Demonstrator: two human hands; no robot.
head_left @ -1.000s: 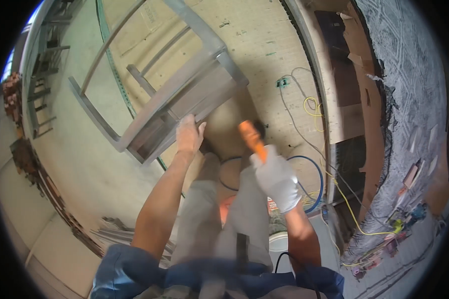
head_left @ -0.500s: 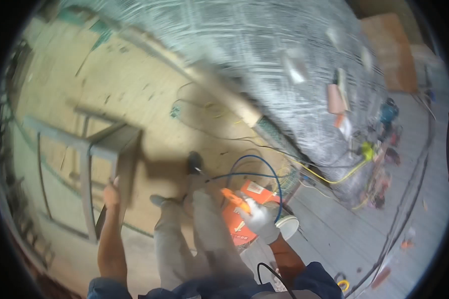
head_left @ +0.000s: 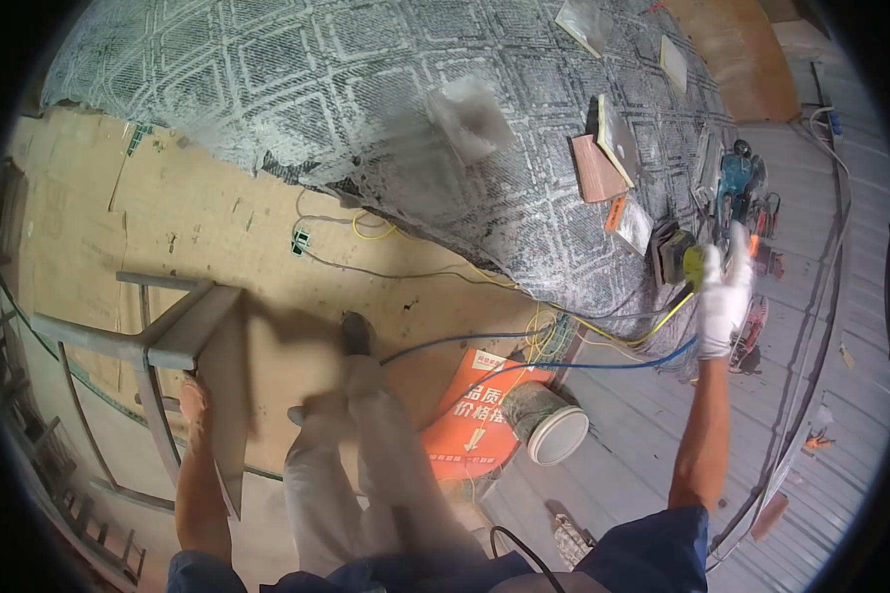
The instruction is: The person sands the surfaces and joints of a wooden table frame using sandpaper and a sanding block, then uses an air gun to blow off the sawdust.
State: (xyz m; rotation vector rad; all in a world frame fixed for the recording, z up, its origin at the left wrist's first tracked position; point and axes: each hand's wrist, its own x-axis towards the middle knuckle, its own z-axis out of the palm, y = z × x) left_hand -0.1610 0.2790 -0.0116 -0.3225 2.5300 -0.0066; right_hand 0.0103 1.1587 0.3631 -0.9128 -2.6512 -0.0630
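My left hand (head_left: 194,397) rests on the edge of a grey metal frame (head_left: 158,336) that stands on the plywood floor at the left, and it steadies a flat panel leaning against the frame. My right hand (head_left: 724,289) wears a white glove and is stretched far out to the right, fingers spread, close to a green and black power tool (head_left: 680,261) on the patterned grey carpet (head_left: 386,109). The gloved hand holds nothing that I can see. My legs and feet (head_left: 358,415) are in the middle below.
A white bucket (head_left: 550,425) lies on an orange printed sheet (head_left: 475,410). Blue and yellow cables (head_left: 564,346) run across the floor. More power tools (head_left: 742,183), boards and small packs lie on the carpet at upper right. A metal ramp surface is at right.
My view has swung to the right over the carpet. My right hand has let go of the orange tool and moved out right toward the tools. My left hand stays on the frame.
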